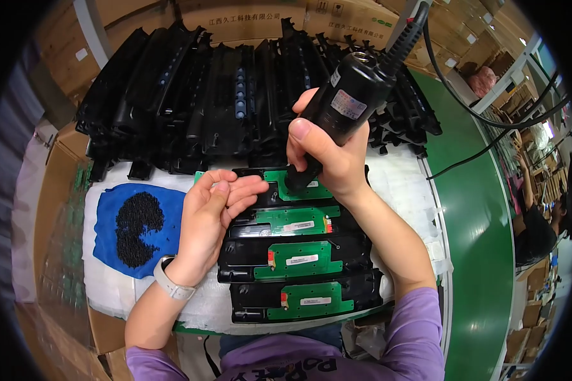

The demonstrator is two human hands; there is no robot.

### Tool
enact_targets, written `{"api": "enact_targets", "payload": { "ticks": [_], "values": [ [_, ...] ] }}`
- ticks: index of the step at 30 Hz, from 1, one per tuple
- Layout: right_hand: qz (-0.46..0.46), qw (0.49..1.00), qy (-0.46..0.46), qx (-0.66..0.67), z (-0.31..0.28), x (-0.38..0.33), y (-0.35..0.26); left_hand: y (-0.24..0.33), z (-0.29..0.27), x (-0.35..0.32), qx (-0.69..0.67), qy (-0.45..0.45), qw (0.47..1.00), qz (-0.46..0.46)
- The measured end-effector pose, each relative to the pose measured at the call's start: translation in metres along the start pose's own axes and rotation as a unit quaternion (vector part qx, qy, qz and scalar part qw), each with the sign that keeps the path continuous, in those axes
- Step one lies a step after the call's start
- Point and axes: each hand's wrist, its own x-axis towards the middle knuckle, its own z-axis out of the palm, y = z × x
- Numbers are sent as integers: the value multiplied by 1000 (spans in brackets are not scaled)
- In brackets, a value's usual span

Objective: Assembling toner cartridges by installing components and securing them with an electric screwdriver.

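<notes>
Right hand (327, 155): fingers wrapped tight around a black electric screwdriver (346, 101), held upright with its tip down on the topmost green circuit board (302, 184). The upright hold probably keeps the bit square to the board. A coiled black cable (413, 28) runs up from the tool's top and out of view.

Left hand (213, 213): palm up, fingers loosely curled and partly closed, just left of the top board. Whether it cups anything small I cannot tell. A pale wristband (171, 286) sits on the wrist.

Work pieces: four black plastic housings (299, 260) lie in a row, one below the other, in front of the person, each with a green circuit board seated on top and a white label. Laid side by side, they likely allow the tool to pass from one to the next.

Blue cloth (114, 216): on the table at the left, carrying a heap of small black screws (136, 228), near the left hand, apparently for easy picking.

White padding (400, 184): covers the table under the housings.

Stock: a dense row of black plastic housings (235, 95) stands leaning behind the work, well beyond the hands, with cardboard boxes (235, 16) behind it.

Green conveyor belt (483, 222): runs along the right side. Another person (534, 222) works far right.
</notes>
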Motion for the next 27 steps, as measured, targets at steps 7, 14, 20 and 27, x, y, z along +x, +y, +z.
{"api": "enact_targets", "payload": {
  "ticks": [7,14,20,27],
  "values": [
    [10,1000,-4,-4,2,1,2,3,-10,0,38,-40,998,-35],
    [13,1000,-6,-11,5,2,4,5,-9,1,49,-40,997,-54],
    [13,999,-37,-16,3,6,8,1,-3,2,56,-83,993,-56],
    [-14,998,-28,-60,8,-5,5,1,-3,-2,114,-129,982,-80]
  ]
}}
